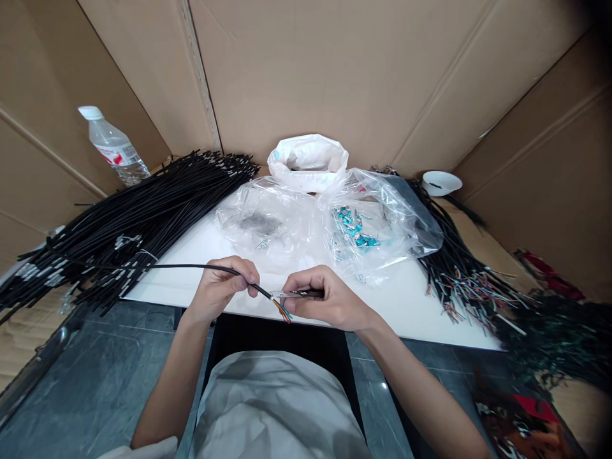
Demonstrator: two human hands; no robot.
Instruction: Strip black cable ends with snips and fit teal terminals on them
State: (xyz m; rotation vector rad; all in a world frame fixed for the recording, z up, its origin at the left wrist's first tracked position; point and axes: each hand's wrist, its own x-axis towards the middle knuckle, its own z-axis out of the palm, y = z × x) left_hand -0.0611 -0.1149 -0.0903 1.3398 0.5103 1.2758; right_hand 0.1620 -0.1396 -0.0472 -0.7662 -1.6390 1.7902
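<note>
My left hand (227, 287) pinches a black multi-core cable (182, 265) close to its stripped end. The cable runs off to the left over the pile. Several thin coloured wires (283, 310), orange and blue among them, fan out of the sheath. My right hand (329, 296) is closed around a small hand tool (306, 293) with a bright metal tip and a dark rear part; its exact kind is partly hidden by the fingers. The tool's tip meets the cable where the sheath ends, and the right fingertips are beside the coloured wires.
Black cables (157, 197) lie heaped at left, near a plastic bottle (115, 146). Clear bags (268, 223) on the white table (191, 242) hold grey bits and teal-and-silver pieces (354, 226). Behind stands a white bag (308, 159). At right are stripped cables (454, 255) and a white bowl (442, 183).
</note>
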